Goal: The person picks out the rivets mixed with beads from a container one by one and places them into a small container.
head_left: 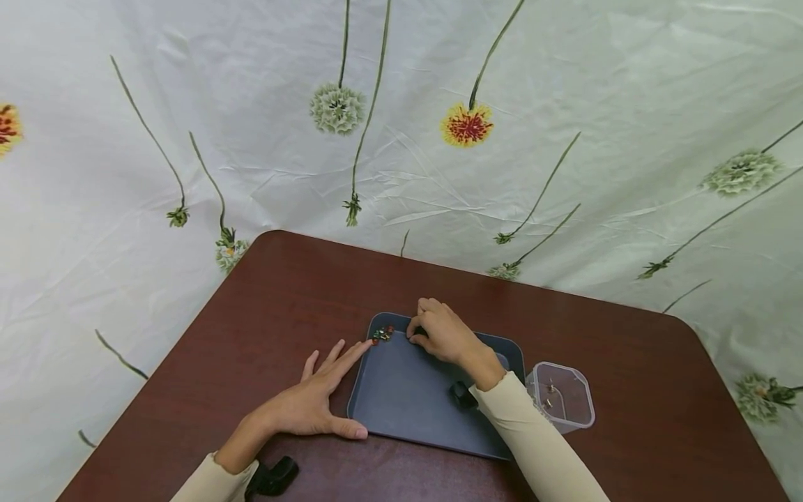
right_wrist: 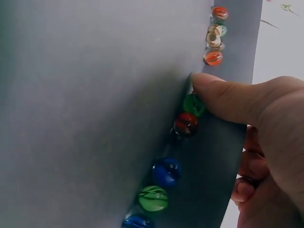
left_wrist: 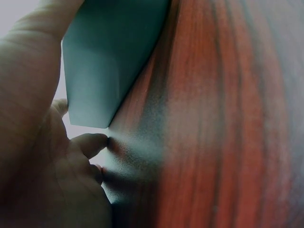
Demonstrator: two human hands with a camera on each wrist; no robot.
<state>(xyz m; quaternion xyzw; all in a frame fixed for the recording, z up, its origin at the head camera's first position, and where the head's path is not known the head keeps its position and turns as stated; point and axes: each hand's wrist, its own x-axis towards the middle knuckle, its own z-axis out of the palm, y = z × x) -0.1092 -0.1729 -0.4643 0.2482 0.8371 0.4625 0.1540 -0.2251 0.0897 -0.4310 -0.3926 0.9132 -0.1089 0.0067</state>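
Marbles (right_wrist: 166,172): ranged along far side of tray (head_left: 401,404). Left hand (head_left: 309,404): fingers spread at its edge. Right hand (head_left: 444,335): fingers curled; pinch could not be discerned. Light contact was advised against rolling.

An indoor tabletop setting, whether home or studio cannot be told, is suggested by a reddish-brown, wood-grained table (head_left: 301,282) backed by a wrinkled, pale, flower-printed cloth (head_left: 410,70).

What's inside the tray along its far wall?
Marbles, including orange, red, green and blue ones, lie in the tray along that wall. In the head view the right hand hides some; whatever is directly behind its thumb in the right wrist view cannot be seen.
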